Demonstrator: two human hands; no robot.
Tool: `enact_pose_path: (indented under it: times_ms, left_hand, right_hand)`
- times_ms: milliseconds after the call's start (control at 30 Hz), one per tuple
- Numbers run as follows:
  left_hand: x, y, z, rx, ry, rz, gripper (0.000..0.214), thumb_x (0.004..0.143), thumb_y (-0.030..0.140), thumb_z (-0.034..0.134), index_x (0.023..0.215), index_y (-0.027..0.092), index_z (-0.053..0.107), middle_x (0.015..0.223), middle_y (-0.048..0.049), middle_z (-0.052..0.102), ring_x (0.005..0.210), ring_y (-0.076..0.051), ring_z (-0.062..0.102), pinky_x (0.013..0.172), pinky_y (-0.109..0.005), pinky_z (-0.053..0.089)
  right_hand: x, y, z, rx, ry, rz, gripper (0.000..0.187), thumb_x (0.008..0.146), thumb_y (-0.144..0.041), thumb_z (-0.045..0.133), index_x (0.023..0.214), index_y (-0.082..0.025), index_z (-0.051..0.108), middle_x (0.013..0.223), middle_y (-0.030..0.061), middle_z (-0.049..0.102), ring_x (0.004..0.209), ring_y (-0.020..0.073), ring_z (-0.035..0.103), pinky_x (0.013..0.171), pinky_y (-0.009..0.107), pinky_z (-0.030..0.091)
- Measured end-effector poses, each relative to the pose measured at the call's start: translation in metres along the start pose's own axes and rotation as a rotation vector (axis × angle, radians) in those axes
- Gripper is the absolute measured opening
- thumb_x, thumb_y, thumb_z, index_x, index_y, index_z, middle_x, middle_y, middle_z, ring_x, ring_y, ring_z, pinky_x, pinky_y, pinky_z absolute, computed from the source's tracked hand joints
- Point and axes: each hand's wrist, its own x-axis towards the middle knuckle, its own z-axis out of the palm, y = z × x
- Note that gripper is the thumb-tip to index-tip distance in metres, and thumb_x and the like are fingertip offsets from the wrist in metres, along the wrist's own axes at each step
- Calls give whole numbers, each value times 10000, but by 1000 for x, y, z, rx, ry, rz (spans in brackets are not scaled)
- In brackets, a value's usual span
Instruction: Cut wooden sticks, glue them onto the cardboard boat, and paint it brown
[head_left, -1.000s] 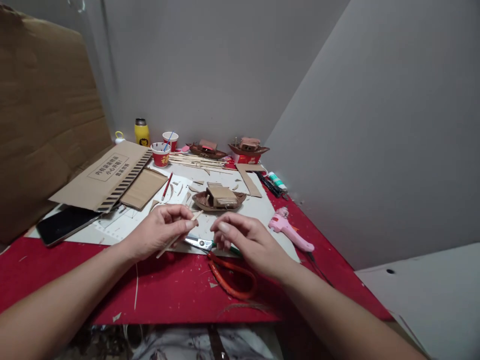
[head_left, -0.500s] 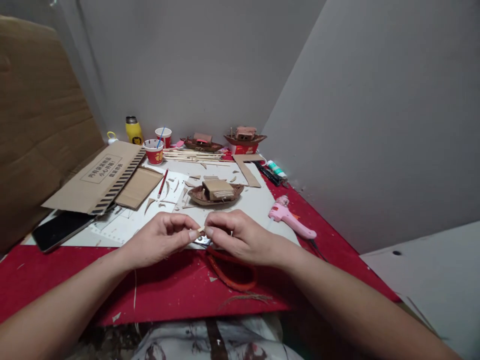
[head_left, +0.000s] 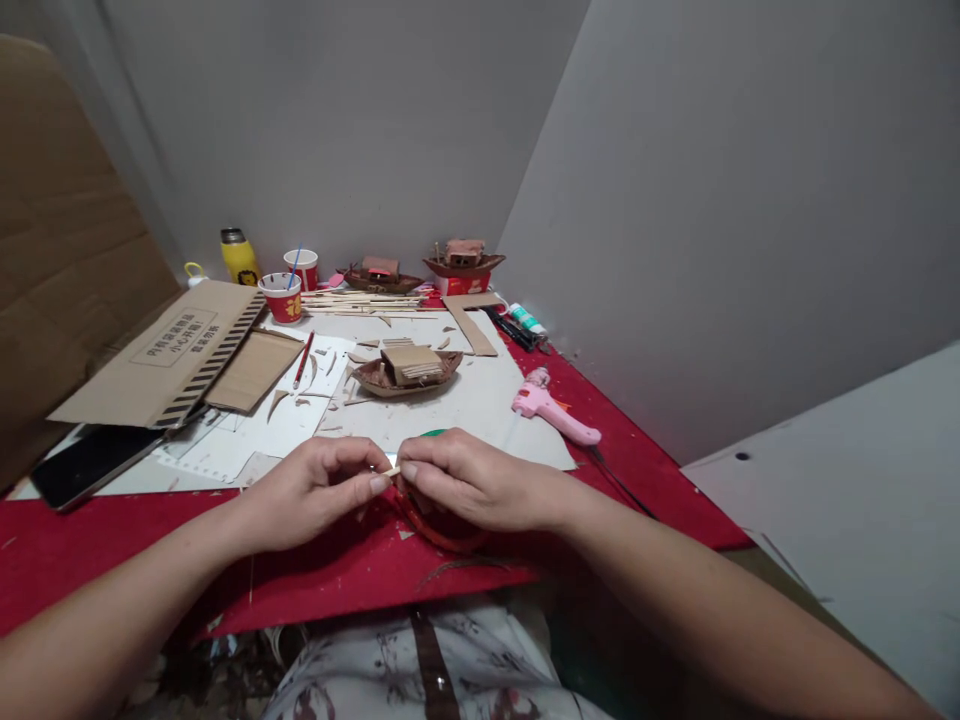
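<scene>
Near the table's front edge, my left hand and my right hand meet fingertip to fingertip. Between them they pinch a small pale strip of wood, mostly covered by the fingers. Under my right hand lies an orange-red loop, which looks like a scissors handle; the rest is hidden. A bit of something green shows behind the right knuckles. Just beyond my hands stands a small model boat with a cardboard cabin roof.
A pink glue gun lies to the right. On the left are a printed cardboard sheet, a phone and a red pencil. Thin sticks, paper cups, a yellow bottle and two boats line the back.
The view has turned slightly right, so the table's things sit further left. My hands keep the strip pinched; the metal part seen beneath it is now mostly covered, and something green shows.
</scene>
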Motion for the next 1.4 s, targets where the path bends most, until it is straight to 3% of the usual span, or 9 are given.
enact_pose_path:
  times_ms: [100,233,400,533,633,733,900,1167,1400]
  left_hand:
    - [-2,2,-3,-2,166,27,187,905,308,617,844,155,705,673,19,586,607,-104,479,580,-213,397]
    - [-2,1,-14,-268,480,-44,209,865,374,696,939,179,695,503,84,448,436,-68,332,423,-181,249]
    - [2,-4,-25,-491,620,-21,297,810,385,775,1023,205,671,530,67,578,401,-61,417,404,-158,293]
    - [5,-6,-24,-543,643,4,336,775,392,818,1004,211,651,611,37,677,433,-61,498,434,-149,365]
    - [5,-4,-23,-591,669,-9,368,748,412,840,976,207,637,611,46,668,396,-40,433,392,-135,322]
    - [2,-1,-23,-610,689,-4,366,752,439,833,931,198,623,559,63,623,361,-17,341,364,-120,241]
    - [-1,1,-22,-628,676,-23,364,764,461,821,888,184,620,545,54,611,358,-5,290,368,-122,183]
    - [-3,1,-13,-644,545,-33,322,794,465,792,854,197,622,486,96,491,385,-21,245,386,-139,161]
    - [-3,-4,-5,-591,422,13,289,829,453,766,890,192,656,546,45,609,426,-40,319,416,-157,222]
  right_hand:
    - [-6,0,2,-83,37,71,301,1022,-281,335,775,-200,486,673,-25,498,620,126,448,637,263,376]
    - [-23,5,11,-597,87,233,163,914,-252,538,1024,-150,601,992,126,645,893,242,573,799,369,442]
    - [-28,12,17,-727,-58,311,273,825,-136,537,1087,-110,609,1043,164,650,955,282,616,835,388,474]
    - [-19,12,13,-686,-101,336,258,770,-137,545,1020,-119,606,994,154,671,891,277,647,743,349,448]
    - [-20,15,10,-646,-93,368,216,715,-145,570,930,-164,585,896,121,694,789,260,653,640,321,377]
    - [-27,21,10,-589,2,414,91,782,-241,588,847,-205,534,757,73,676,649,215,607,574,306,295]
    - [-35,26,11,-359,190,359,322,858,-443,582,728,-257,354,594,-21,568,523,153,462,529,272,284]
    - [-24,17,8,-491,253,354,290,849,-460,618,861,-250,418,761,27,626,625,206,533,585,294,354]
    - [-9,10,9,-502,225,336,347,822,-484,669,983,-217,515,804,44,638,703,233,589,618,306,378]
